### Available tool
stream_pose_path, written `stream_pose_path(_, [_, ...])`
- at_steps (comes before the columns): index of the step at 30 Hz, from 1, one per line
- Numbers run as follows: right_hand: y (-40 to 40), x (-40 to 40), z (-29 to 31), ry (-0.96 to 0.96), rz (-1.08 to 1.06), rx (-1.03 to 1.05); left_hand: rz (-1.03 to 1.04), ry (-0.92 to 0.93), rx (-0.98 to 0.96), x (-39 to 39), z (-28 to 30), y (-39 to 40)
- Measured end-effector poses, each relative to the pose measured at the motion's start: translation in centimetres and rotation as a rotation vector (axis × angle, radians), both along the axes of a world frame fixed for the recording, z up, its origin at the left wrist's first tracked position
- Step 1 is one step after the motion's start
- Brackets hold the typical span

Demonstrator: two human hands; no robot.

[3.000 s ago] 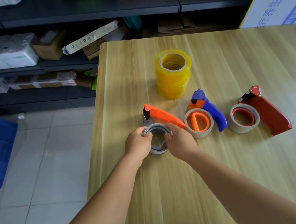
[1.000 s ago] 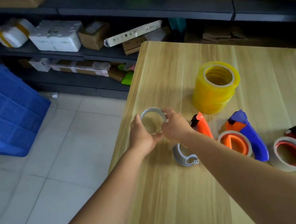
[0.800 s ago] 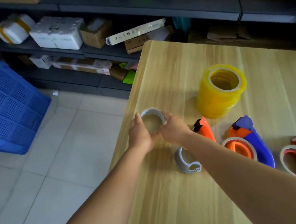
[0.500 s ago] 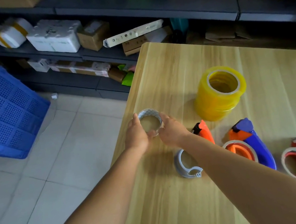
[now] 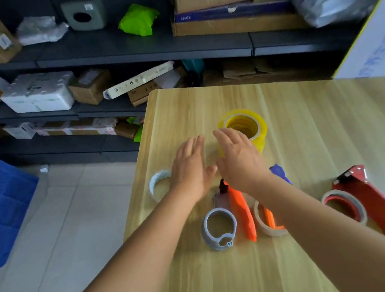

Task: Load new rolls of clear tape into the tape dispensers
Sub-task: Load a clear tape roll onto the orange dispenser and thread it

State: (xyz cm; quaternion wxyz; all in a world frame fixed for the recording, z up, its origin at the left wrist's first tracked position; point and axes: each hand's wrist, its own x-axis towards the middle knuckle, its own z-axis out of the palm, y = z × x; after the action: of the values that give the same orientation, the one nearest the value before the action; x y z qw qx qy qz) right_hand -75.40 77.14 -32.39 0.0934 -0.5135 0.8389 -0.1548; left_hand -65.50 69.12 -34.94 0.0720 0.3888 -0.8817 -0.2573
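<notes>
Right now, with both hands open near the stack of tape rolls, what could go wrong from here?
The empty core lies close to the table edge; the left hand or its forearm might knock it off. The right hand, reaching for the stack of yellow tape rolls, could topple it. Its forearm hangs over the orange dispenser, which it might nudge.

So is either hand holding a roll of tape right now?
No, the left hand and right hand are open, reaching toward the stack of yellow rolls.
</notes>
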Motion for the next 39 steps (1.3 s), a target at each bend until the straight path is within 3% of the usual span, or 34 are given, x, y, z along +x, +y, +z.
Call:
stream_pose_path(5, [2.1, -4.3, -0.1, 0.049, -0.09, 0.058, -0.176, -0.097, -0.088, -3.8, 1.3, 0.6])
stream_pose_path(11, [3.1, -7.0, -1.3, 0.116, -0.037, 0.177, -0.188, -0.23, -0.093, -6.1, 1.8, 0.4])
stream_pose_path(20, [1.9, -8.0, -2.7, 0.164, -0.009, 0.073, -0.13, -0.219, -0.086, -7.6, 2.2, 0.4])
stream_pose_path(25, [2.7, -7.4, -1.4, 0.134, 0.002, -0.182, -0.146, -0.103, -0.131, -6.3, 3.3, 0.5])
stream_pose_path(27, [3.0, -6.6, -0.4, 0.021, -0.027, -0.293, -0.153, -0.057, -0.162, -5.4, 3.9, 0.9])
stream_pose_path(30, [3.3, -4.8, 1.6, -0.298, -0.203, -0.405, -0.182, 0.022, -0.238, -3.4, 4.1, 1.9])
stream_pose_path(33, [3.2, -4.2, 2.9, -0.561, -0.384, -0.321, -0.237, 0.106, -0.297, -1.0, 3.6, 2.8])
stream_pose_path(36, [4.0, -3.7, 3.0, -0.651, -0.446, -0.313, -0.25, 0.136, -0.261, 1.1, 3.2, 3.4])
stream_pose_path(39, [5.0, -2.1, 2.9, -0.647, -0.443, -0.375, -0.206, 0.219, -0.031, 2.4, 3.6, 2.9])
